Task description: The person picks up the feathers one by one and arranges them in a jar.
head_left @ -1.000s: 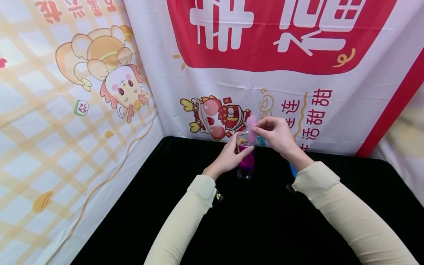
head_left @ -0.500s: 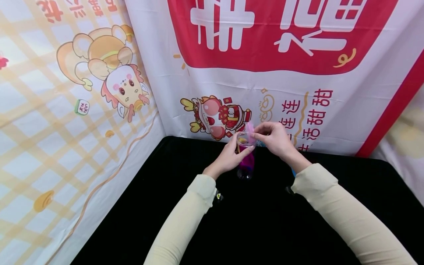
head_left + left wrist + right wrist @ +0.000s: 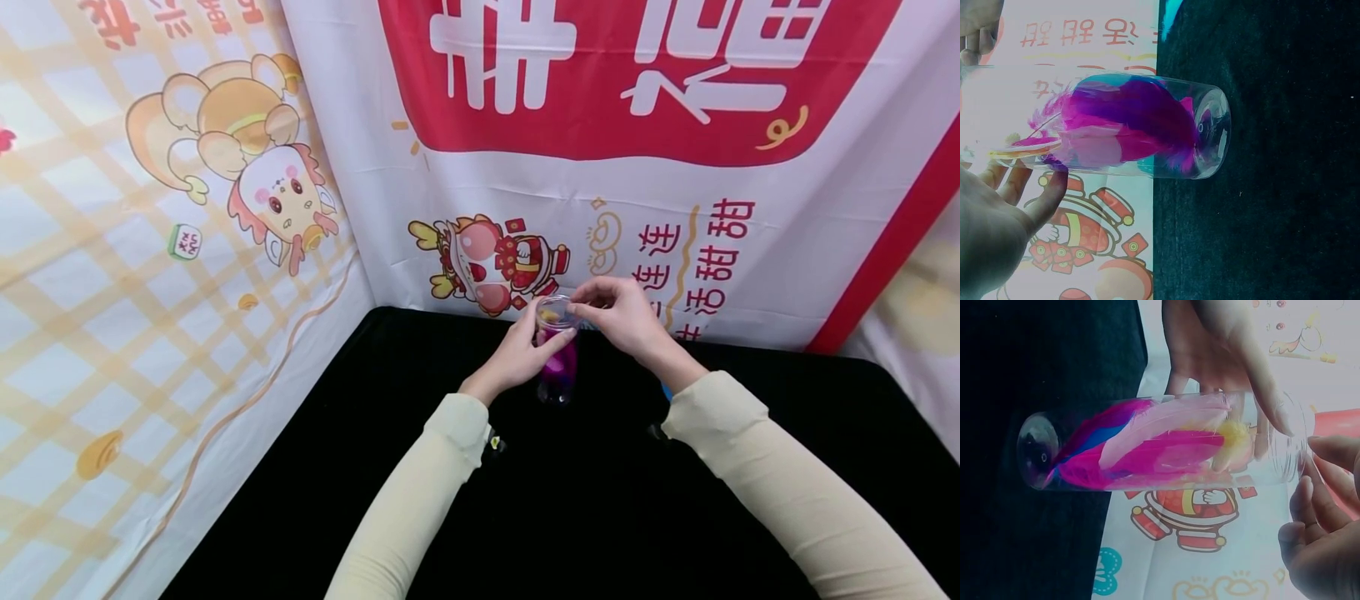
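Note:
My left hand (image 3: pixel 519 352) grips a clear plastic jar (image 3: pixel 557 390) near its mouth, thumb on the near side and fingers round the far side. Inside the jar lie several feathers: magenta and purple ones, a pale pink feather (image 3: pixel 1166 428), some blue, and a yellow feather (image 3: pixel 1234 439) towards the mouth. My right hand (image 3: pixel 621 315) is at the rim, its thumb and fingertips beside the opening. In the right wrist view, the right-hand fingers (image 3: pixel 1307 506) are loosely bent and apart, and nothing shows between them.
A blue feather (image 3: pixel 1171 15) lies on the black table (image 3: pixel 585 517), mostly hidden by the right sleeve in the head view. Behind the table hangs a printed white and red cloth (image 3: pixel 480 183). A checked cloth (image 3: pixel 187 333) hangs along the left side.
The right hand has lowered to the rim, and the pale pink feather has gone from its fingertips down into the jar. The left hand and the jar have stayed in place.

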### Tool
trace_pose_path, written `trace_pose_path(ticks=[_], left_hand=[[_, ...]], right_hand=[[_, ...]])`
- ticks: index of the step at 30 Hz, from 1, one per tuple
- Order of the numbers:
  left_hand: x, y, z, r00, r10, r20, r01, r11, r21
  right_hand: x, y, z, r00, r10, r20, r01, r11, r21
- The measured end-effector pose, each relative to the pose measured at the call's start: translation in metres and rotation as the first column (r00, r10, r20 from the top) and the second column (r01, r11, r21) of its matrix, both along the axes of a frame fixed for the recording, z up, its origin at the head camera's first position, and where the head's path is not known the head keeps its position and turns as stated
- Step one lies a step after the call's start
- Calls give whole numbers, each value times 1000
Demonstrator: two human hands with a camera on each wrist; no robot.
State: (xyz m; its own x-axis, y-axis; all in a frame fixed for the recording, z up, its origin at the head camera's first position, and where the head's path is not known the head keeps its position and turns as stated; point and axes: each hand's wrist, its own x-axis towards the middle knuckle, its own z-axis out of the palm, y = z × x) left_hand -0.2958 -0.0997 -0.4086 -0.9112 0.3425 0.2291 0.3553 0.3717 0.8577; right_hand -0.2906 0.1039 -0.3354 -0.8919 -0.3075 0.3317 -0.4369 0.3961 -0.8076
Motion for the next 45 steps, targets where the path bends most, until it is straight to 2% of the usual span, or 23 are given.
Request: trace_pose_path(ticks=[7, 11, 25, 31, 40, 45], left_hand=[[1, 0, 1, 1000, -1, 4, 1, 1000, 4], [1, -1, 2, 1000, -10, 20, 9, 1000, 15], [-2, -3, 0, 998, -33, 54, 32, 999, 29], [-2, -2, 0, 999, -27, 45, 26, 999, 25], [-1, -2, 1, 999, -25, 33, 24, 1000, 18], [-2, -1, -1, 1000, -15, 26, 15, 1000, 4]], right_hand=[[5, 9, 7, 999, 7, 40, -9, 999, 47], [6, 16, 9, 1000, 7, 25, -9, 997, 74], [8, 35, 8, 998, 0, 64, -8, 992, 126], [6, 46, 1, 997, -22, 75, 11, 990, 144], [-5, 73, -19, 997, -53, 54, 42, 983, 178], [-8, 86, -26, 993, -53, 109, 30, 980, 199]])
